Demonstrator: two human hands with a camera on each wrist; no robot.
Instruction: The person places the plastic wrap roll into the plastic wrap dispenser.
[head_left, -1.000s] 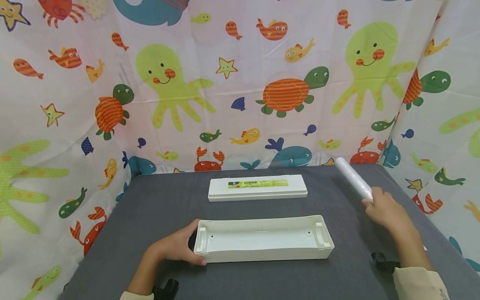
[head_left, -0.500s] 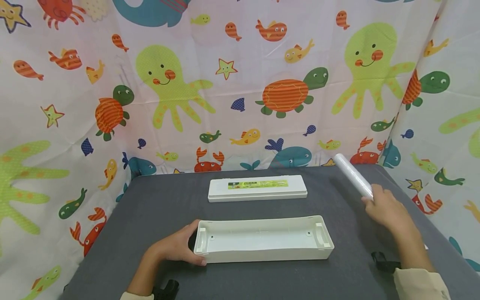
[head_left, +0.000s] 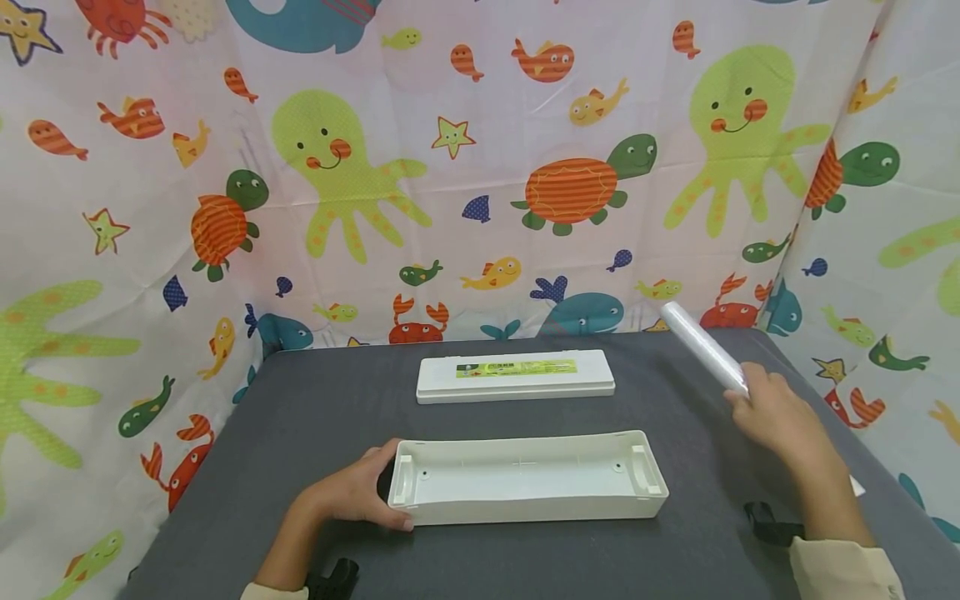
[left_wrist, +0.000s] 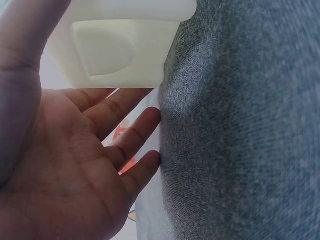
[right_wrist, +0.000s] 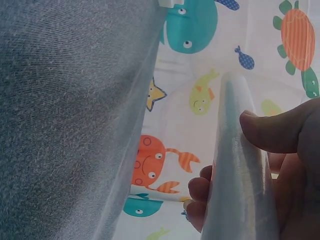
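Observation:
At the front middle of the table lies a white plastic cling film box [head_left: 525, 479], long, shallow and without its lid. My left hand [head_left: 358, 490] holds its left end, thumb at the near corner and fingers toward the back one. In the left wrist view, the box's end wall [left_wrist: 120, 52] sits between thumb and fingers. My right hand [head_left: 772, 412] grips a roll of cling film [head_left: 703, 346] by its near end, tilted with its far end up and to the left. In the right wrist view, thumb and fingers wrap the shiny roll [right_wrist: 240, 175].
Behind the box lies its white lid [head_left: 517, 387] with a green and yellow label. A small white piece [head_left: 857, 486] shows beside the right forearm. The grey tablecloth [head_left: 330, 400] meets a sea-animal curtain [head_left: 465, 233] at the back and sides.
The far end of the cling film roll has swung slightly up and left in my right hand. My left hand, the box and the lid have stayed put.

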